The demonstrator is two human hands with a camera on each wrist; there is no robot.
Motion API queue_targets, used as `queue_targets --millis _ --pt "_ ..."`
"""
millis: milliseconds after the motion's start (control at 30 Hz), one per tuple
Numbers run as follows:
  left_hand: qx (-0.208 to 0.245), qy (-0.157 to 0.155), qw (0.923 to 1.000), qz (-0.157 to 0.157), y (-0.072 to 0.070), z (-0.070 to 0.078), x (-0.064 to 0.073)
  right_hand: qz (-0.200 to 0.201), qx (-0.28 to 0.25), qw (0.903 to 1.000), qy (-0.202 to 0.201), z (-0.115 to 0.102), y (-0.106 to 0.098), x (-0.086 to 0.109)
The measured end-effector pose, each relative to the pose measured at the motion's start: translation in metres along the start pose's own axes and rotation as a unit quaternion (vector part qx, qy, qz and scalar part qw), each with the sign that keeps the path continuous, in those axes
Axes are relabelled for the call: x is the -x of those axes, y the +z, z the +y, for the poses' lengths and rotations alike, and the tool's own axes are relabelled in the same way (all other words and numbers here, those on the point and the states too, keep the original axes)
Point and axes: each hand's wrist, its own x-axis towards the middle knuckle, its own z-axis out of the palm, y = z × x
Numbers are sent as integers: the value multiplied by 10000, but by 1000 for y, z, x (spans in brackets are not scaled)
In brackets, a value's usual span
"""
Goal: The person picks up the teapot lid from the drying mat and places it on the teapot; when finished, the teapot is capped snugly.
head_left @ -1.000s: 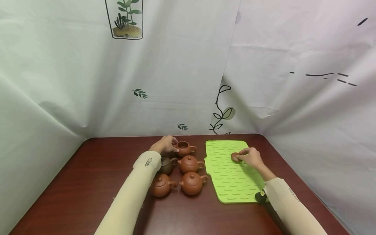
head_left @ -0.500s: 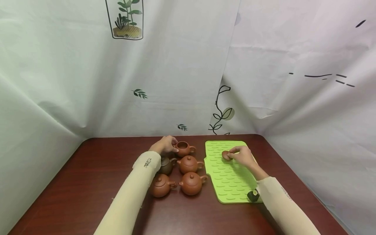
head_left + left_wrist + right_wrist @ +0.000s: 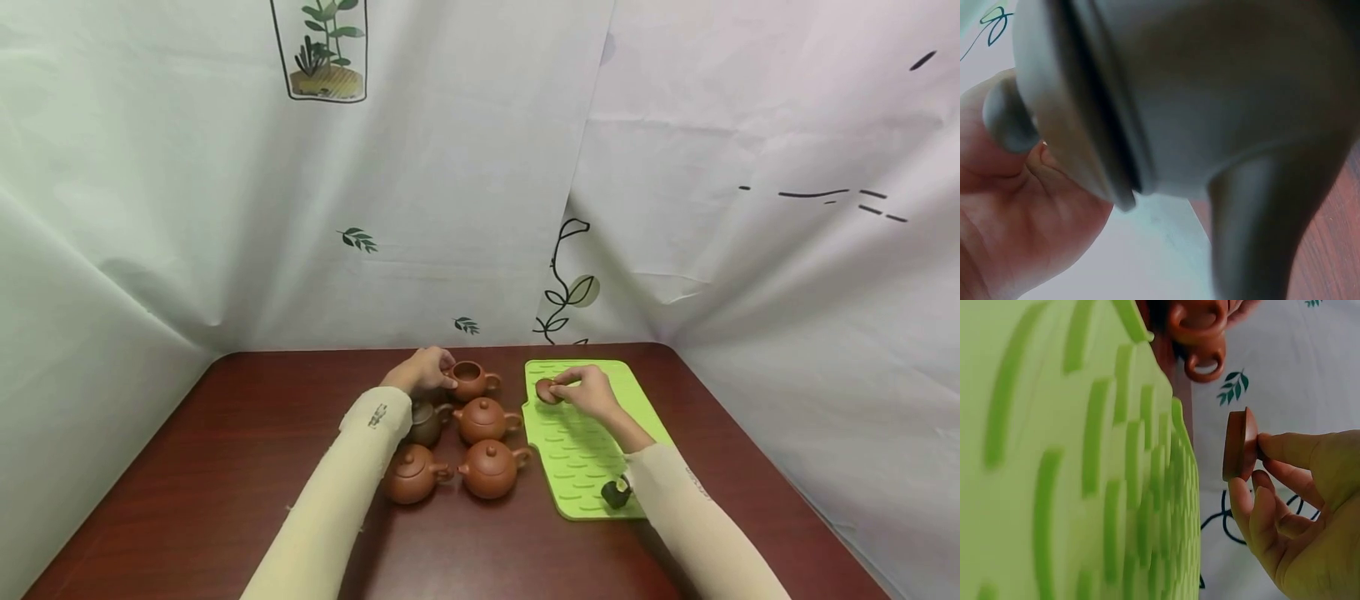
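Note:
My left hand point(image 3: 426, 368) grips the spout side of a lidless reddish-brown clay teapot point(image 3: 469, 383) at the back of the group. My right hand point(image 3: 592, 392) pinches a small round teapot lid point(image 3: 548, 391) by its knob, over the left part of the green mat point(image 3: 573, 492). Seen in the right wrist view, the lid point(image 3: 1241, 445) is held between thumb and fingers, with air around its rim. A dark clay teapot point(image 3: 1235, 81), its lid on, fills the left wrist view in front of the left palm, which hides the grip there.
Three lidded reddish teapots stand close together: a middle one point(image 3: 483, 419), a front right one point(image 3: 491, 468) and a front left one point(image 3: 412, 473). The dark teapot point(image 3: 426, 423) is partly behind the left sleeve. A white cloth point(image 3: 480, 208) hangs behind the brown table point(image 3: 225, 467).
My right hand has carried the lid leftward over the mat, closer to the lidless teapot. The left hand and the teapots stay where they were.

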Motion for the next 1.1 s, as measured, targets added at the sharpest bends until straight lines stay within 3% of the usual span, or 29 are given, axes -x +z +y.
queue_targets --millis 1100 --pt "-84 -9 9999 65 1 1 0 -515 -736 9957 -245 -50 53 -28"
